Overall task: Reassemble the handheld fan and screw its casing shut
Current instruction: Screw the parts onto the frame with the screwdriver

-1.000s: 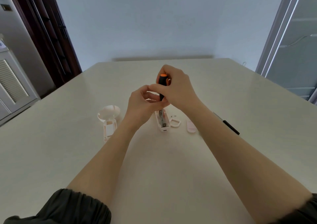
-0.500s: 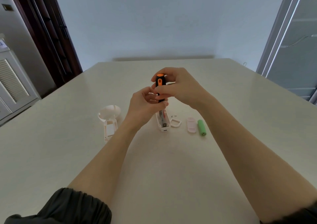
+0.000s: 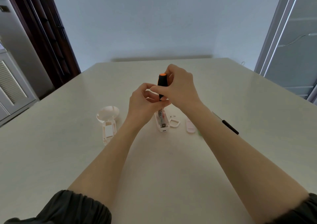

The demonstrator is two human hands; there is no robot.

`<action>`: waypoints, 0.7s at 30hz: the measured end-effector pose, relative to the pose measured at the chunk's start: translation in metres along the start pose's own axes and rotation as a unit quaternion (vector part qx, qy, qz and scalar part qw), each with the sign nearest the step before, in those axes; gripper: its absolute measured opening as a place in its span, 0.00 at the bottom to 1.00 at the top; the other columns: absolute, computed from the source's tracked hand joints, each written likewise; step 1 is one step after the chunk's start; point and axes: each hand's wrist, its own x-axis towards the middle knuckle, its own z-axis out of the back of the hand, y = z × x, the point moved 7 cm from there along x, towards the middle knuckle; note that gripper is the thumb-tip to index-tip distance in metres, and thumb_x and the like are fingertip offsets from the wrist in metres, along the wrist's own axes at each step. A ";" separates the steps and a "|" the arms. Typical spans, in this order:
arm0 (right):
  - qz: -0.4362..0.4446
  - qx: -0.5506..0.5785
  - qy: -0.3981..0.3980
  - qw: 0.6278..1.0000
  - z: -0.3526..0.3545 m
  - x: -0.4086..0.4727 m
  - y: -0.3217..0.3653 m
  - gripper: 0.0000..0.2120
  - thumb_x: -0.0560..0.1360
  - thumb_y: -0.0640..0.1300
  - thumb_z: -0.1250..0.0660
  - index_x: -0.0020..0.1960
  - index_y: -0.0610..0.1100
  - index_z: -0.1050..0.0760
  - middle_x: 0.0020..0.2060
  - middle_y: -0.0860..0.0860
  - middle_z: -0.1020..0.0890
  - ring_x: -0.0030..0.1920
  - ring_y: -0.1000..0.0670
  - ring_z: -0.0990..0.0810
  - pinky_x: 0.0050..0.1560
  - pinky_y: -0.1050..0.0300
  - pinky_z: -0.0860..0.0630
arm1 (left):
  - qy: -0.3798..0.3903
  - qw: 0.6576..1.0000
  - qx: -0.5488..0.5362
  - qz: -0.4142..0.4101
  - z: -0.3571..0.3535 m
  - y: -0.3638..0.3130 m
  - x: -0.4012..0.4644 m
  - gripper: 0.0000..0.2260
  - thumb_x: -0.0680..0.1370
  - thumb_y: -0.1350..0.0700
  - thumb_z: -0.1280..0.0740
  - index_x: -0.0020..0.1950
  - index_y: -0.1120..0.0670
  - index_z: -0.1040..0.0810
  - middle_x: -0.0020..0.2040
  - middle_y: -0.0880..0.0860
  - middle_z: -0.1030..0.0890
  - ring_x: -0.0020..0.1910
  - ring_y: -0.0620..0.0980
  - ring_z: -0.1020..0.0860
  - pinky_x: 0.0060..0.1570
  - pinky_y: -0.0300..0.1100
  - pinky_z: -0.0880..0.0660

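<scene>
A black screwdriver with an orange cap (image 3: 161,86) stands upright over the open white fan body (image 3: 162,123) at the table's middle. My right hand (image 3: 180,88) grips its handle from the right. My left hand (image 3: 145,102) curls its fingers round the lower end of the screwdriver, just above the fan body, hiding the tip. The other white casing half with its round head (image 3: 108,121) lies to the left.
A white D-shaped ring (image 3: 174,122), two tiny screws (image 3: 172,116) and a pale oblong cover (image 3: 190,127) lie right of the fan body. A green battery (image 3: 199,133) peeks out beside my right forearm, and a black tool (image 3: 229,129) lies further right on the cream table (image 3: 68,155).
My right hand has shifted its grip round the handle, as in turning it. My right forearm swung out and back, and now covers most of the green battery.
</scene>
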 end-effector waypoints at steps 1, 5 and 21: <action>-0.001 0.002 -0.004 1.000 0.000 0.000 -0.001 0.17 0.63 0.45 0.24 0.39 0.44 0.32 0.30 0.52 0.26 0.33 0.48 0.25 0.37 0.54 0.25 | 0.002 1.000 0.001 0.005 0.000 0.001 0.001 0.16 0.65 0.62 0.23 0.50 0.55 0.23 0.32 0.45 0.18 0.36 0.48 0.16 0.46 0.53 0.19; -0.002 0.038 0.018 0.999 -0.004 -0.003 0.000 0.14 0.66 0.45 0.25 0.44 0.43 0.29 0.32 0.52 0.26 0.32 0.52 0.27 0.35 0.60 0.28 | 0.005 1.000 -0.004 0.016 0.001 0.004 0.001 0.14 0.66 0.61 0.23 0.49 0.55 0.22 0.32 0.45 0.18 0.36 0.47 0.16 0.47 0.52 0.19; 0.036 0.085 0.068 0.993 -0.008 -0.006 0.008 0.10 0.72 0.35 0.35 0.51 0.45 0.23 0.42 0.48 0.19 0.42 0.46 0.18 0.46 0.48 0.19 | 0.043 0.999 -0.011 0.017 0.002 0.003 0.000 0.15 0.68 0.61 0.24 0.53 0.55 0.21 0.40 0.52 0.15 0.42 0.49 0.16 0.51 0.50 0.20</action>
